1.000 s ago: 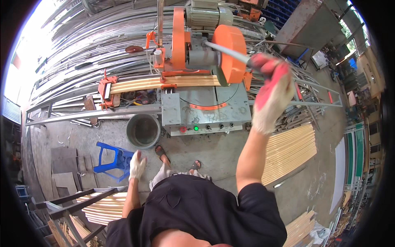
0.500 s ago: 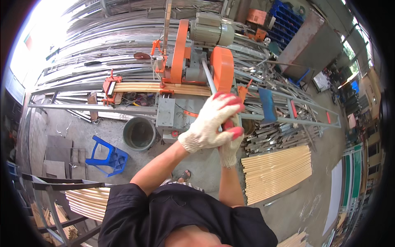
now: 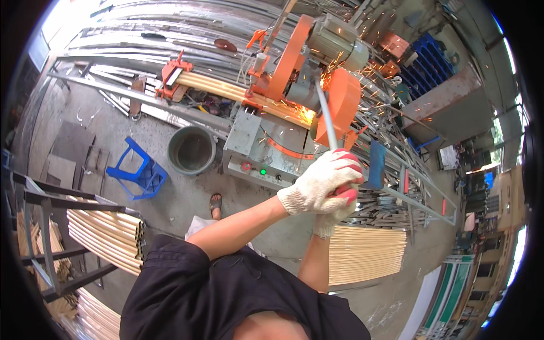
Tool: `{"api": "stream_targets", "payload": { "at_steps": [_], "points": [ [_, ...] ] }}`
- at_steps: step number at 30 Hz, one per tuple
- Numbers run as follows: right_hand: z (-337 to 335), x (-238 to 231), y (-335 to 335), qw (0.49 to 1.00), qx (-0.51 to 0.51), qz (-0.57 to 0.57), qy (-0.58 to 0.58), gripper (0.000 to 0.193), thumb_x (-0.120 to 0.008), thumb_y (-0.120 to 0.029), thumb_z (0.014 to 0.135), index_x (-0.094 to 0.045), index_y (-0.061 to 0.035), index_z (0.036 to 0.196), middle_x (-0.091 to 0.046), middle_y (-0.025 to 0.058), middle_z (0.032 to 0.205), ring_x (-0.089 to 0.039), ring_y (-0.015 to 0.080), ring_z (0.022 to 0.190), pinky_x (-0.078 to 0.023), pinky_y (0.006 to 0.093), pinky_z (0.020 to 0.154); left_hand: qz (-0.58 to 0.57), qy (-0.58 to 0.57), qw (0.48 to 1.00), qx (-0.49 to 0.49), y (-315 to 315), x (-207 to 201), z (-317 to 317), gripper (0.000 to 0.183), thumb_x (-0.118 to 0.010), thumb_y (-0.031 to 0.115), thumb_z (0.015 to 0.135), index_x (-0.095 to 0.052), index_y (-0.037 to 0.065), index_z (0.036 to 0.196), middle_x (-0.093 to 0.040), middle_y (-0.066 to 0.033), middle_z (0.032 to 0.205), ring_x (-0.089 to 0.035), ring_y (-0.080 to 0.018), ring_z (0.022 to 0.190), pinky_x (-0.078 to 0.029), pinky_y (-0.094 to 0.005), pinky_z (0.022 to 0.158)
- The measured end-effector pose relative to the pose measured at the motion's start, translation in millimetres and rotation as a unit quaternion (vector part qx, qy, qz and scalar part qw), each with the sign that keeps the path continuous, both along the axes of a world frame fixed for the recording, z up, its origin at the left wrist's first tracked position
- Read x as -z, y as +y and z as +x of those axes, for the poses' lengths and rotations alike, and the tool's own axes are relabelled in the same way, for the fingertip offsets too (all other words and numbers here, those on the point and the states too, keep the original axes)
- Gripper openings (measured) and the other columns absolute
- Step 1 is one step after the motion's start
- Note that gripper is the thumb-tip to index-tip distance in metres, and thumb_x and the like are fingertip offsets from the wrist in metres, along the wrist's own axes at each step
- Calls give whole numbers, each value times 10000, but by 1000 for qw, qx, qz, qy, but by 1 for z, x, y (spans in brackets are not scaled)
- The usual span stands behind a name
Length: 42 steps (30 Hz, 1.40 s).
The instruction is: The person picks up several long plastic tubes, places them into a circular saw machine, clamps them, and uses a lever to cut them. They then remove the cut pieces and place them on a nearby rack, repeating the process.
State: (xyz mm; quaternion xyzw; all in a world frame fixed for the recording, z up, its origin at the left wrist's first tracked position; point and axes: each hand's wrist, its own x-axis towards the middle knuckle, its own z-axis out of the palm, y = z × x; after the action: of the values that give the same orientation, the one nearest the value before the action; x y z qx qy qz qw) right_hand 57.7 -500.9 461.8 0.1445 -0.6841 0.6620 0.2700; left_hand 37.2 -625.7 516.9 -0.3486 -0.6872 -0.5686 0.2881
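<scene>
On the clock of my view, both gloved hands sit just off centre, towards four o'clock. My left hand (image 3: 317,182) wraps the handle (image 3: 328,119), fingers curled tight; my right hand (image 3: 333,220) sits just below and looks closed on the handle too, though the left covers so much of it that I can't swear to how its fingers lie. The handle slants up towards one o'clock, beside the orange guard (image 3: 347,102).

The cream tubes (image 3: 218,90) lie side by side, running from the clamp (image 3: 171,76) at half past ten to the guard. Sparks (image 3: 307,115) burst at their right end, near one o'clock.

I judge the step in hand to be the cut itself. The next move calls for even, two-handed pressure on the handle, with hands well clear of the guard.

Glare and guard hide where the blade bites, so I can't tell how deep it is. The handle's lower end is lost under the gloves, and my right forearm seems to mask part of the stack (image 3: 368,258) at half past four.
</scene>
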Motion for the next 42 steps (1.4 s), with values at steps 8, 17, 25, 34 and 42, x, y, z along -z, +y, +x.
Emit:
{"api": "stream_targets", "payload": {
  "at_steps": [8,17,25,34,42],
  "points": [
    [1,11,-5,998,11,-52,-21,416,-516,-414,1034,-604,-31,1169,-624,40,1062,-630,162,954,-511,334,819,14,-9,1000,4,-3,9,-2,364,-698,237,802,-652,64,1120,-624,-134,1155,-554,-378,1214,-381,-550,1123],
    [1,43,13,993,-47,-100,-46,477,-502,-407,1052,-527,-37,1352,-599,84,1256,-615,213,1142,-517,391,971,29,22,999,16,-6,11,-10,381,-713,266,789,-656,58,1103,-632,-139,1134,-574,-387,1179,-386,-570,1118],
    [7,46,5,986,-32,-146,-77,463,-464,-399,1077,-514,-43,1368,-597,93,1287,-613,225,1164,-509,414,997,22,27,999,37,-10,15,-14,392,-738,246,770,-656,59,1104,-633,-133,1144,-571,-388,1180,-380,-582,1123],
    [8,40,-11,994,31,-99,-33,456,-537,-413,1006,-588,-44,1267,-621,97,1220,-638,246,1104,-523,423,918,2,18,999,51,-12,19,-13,412,-738,264,784,-654,63,1133,-632,-128,1162,-558,-385,1205,-365,-593,1136],
    [14,54,2,999,-28,-33,-16,451,-500,-346,1043,-507,-40,1373,-571,122,1374,-576,248,1260,-469,443,1067,-12,10,998,66,-13,24,-11,421,-733,260,779,-651,58,1140,-632,-128,1175,-550,-385,1230,-355,-601,1151]
  ]
}}
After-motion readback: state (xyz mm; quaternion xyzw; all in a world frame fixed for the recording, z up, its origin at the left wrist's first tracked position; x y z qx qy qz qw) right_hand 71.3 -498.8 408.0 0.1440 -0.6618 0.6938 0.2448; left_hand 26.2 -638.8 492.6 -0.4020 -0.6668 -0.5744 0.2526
